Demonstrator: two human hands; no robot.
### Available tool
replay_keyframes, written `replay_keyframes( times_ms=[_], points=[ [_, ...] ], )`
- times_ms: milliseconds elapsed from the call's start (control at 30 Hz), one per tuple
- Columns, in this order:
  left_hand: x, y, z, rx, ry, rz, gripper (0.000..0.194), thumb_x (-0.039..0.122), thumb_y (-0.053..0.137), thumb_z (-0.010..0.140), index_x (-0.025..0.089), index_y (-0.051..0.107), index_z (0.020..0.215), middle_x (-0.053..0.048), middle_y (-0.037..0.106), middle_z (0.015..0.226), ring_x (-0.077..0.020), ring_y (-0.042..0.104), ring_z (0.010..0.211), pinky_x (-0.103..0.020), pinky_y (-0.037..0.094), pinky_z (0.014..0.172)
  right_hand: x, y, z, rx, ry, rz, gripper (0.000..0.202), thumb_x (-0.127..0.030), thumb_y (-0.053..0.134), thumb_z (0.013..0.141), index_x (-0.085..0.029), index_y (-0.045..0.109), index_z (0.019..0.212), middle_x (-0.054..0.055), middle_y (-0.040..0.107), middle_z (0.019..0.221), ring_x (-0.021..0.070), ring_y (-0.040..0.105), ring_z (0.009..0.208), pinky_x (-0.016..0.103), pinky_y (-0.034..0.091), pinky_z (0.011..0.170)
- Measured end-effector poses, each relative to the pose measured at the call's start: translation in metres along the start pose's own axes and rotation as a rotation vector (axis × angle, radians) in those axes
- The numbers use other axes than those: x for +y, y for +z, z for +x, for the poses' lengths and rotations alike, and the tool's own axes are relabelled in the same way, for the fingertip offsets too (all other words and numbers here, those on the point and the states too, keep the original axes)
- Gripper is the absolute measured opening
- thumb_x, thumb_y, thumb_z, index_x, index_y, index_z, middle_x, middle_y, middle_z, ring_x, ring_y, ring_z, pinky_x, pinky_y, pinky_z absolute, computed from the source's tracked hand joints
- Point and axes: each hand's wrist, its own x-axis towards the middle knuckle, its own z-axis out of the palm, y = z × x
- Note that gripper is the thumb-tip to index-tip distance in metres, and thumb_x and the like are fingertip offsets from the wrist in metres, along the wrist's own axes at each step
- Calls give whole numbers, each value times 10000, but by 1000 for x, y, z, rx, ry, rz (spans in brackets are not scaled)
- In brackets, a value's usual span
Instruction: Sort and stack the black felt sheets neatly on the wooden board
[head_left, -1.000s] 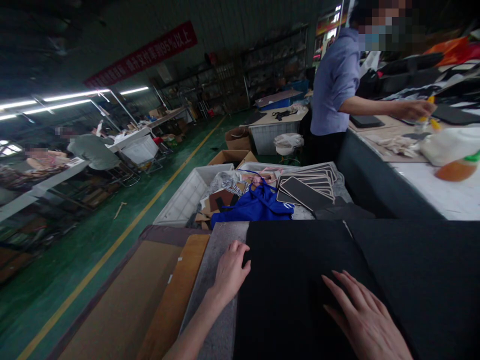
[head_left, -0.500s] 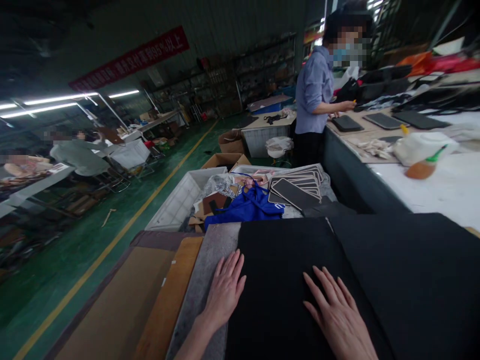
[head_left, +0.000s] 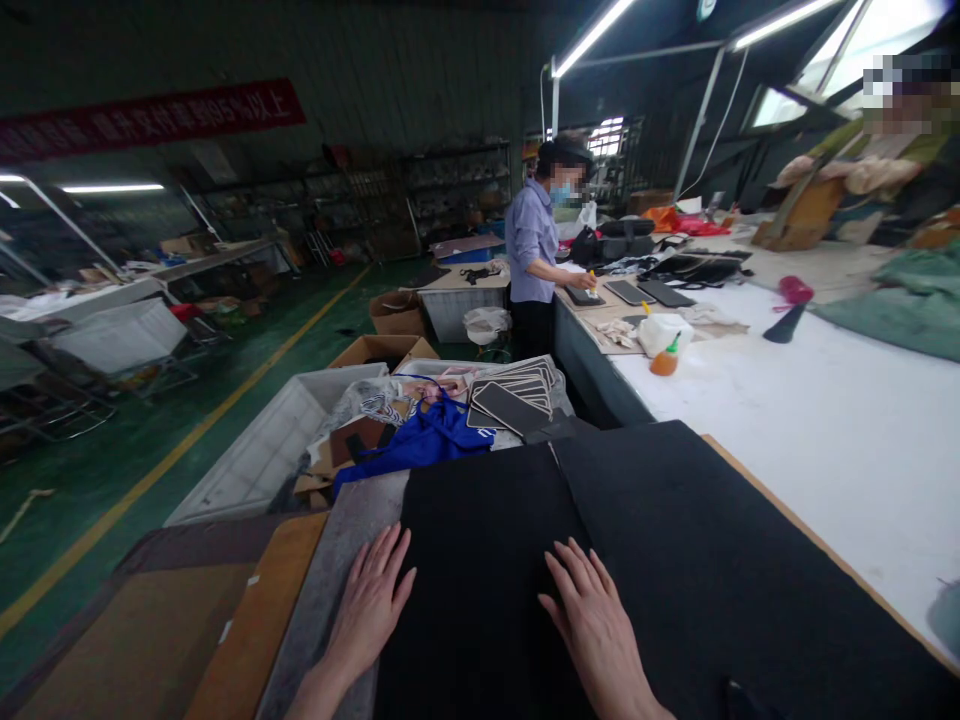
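Both hands rest on a black sheet (head_left: 480, 560) of fabric-like material that covers the work surface in front of me. My left hand (head_left: 367, 605) lies flat across the sheet's left edge, partly over a grey strip of surface (head_left: 300, 620). Further right, my right hand (head_left: 600, 630) presses lightly with spread fingers, close to the edge of a second black sheet (head_left: 720, 540) that joins or overlaps the first. Neither hand holds anything. A small dark object (head_left: 739, 700) lies at the bottom of the view; its kind is unclear.
Beyond the sheets, a white bin (head_left: 247, 440) holds blue fabric (head_left: 420, 435) and scraps, beside outlined dark panels (head_left: 517, 400). A co-worker (head_left: 531, 240) stands at the white table (head_left: 787, 400), which bears an orange bottle (head_left: 665, 358). Another person (head_left: 885, 160) is at far right.
My view has turned to the right, bringing more of the white table and a second person into sight. Both hands stay flat on the black sheet, with no clear shift along it.
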Motion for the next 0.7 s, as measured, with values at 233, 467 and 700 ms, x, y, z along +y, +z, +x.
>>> replay_keyframes(
  times_ms=[233, 467, 700],
  points=[
    [82, -19, 29, -26, 81, -280, 403, 323, 418, 952, 270, 436, 1351, -43, 486, 1426, -203, 405, 1348, -471, 392, 1095, 15, -10, -58, 148, 6, -43, 355, -417, 533, 885, -211, 577, 1171, 56, 667, 1157, 241, 620, 1072, 426, 440, 941],
    [188, -18, 72, -147, 290, -356, 428, 314, 423, 954, 279, 397, 1380, -34, 453, 1452, -191, 343, 1383, -472, 309, 1152, 1, 6, -66, 247, -79, -137, 301, -265, 467, 860, -186, 603, 1117, 81, 692, 1078, 235, 638, 986, 440, 406, 907],
    [199, -15, 74, -179, 325, -334, 483, 368, 491, 923, 261, 394, 1383, -56, 413, 1478, -215, 300, 1404, -492, 278, 1162, 3, 5, -77, 202, -68, -119, 382, -131, 491, 718, -217, 600, 1074, 67, 693, 1006, 230, 637, 886, 472, 374, 904]
  ],
)
